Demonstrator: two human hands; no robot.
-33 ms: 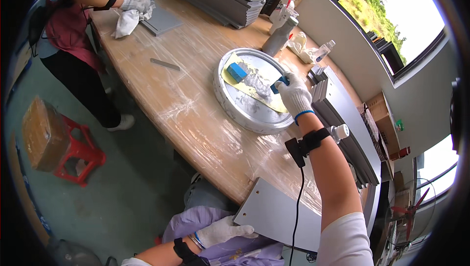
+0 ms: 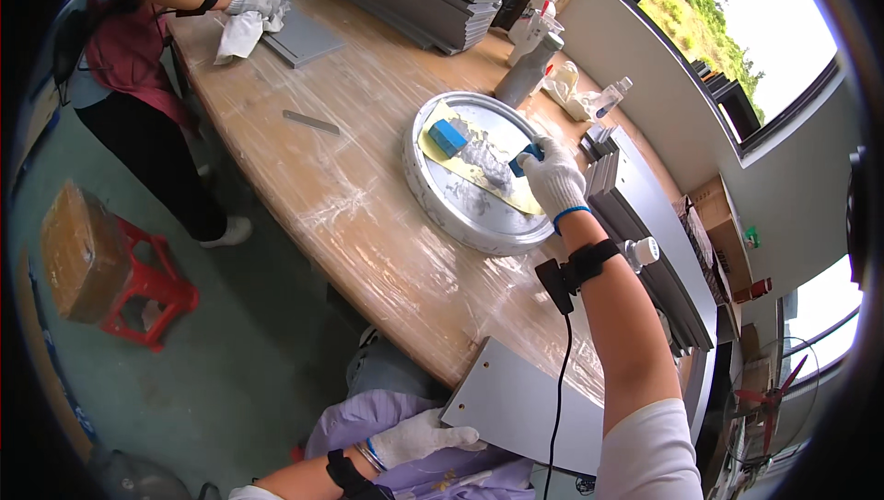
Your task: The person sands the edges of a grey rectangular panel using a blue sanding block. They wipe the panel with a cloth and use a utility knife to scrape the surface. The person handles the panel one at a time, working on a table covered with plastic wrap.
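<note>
Right arm (image 2: pixel 628 330) outstretched, left fingers (image 2: pixel 456 433) low

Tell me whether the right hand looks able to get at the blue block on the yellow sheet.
Likely yes: only low grey paste seems to lie between the right hand and the blue block. Its grip on another blue piece might need freeing first.

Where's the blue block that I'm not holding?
In the head view, the loose blue block lies on the yellow sheet in the round tray, left of your right hand.
</note>
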